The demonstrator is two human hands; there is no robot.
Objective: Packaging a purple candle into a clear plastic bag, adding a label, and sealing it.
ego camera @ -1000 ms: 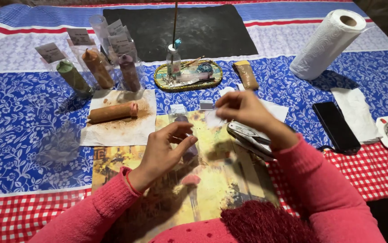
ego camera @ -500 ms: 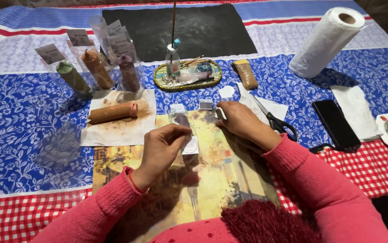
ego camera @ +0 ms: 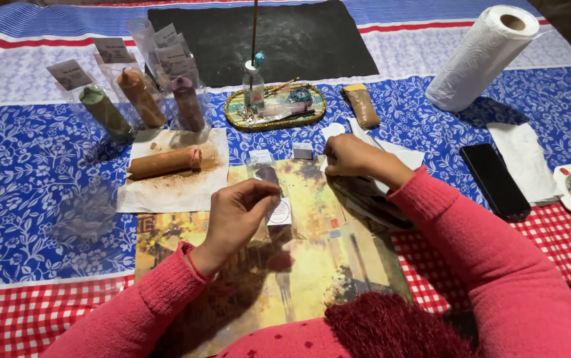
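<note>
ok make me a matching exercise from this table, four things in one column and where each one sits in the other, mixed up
Things
1. paper towel roll
2. black phone
3. brown cylinder
4. small clear bottle

Places
A. lying on a powder-dusted paper sheet, left of centre
B. standing on the oval tray at the middle back
C. lying on its side at the far right corner
D. flat on the cloth, right of the right hand's sleeve

Pairs: 1-C, 2-D, 3-A, 4-B

Dim warm light, soft shadows toward the viewer, slight blur, dark corners
</note>
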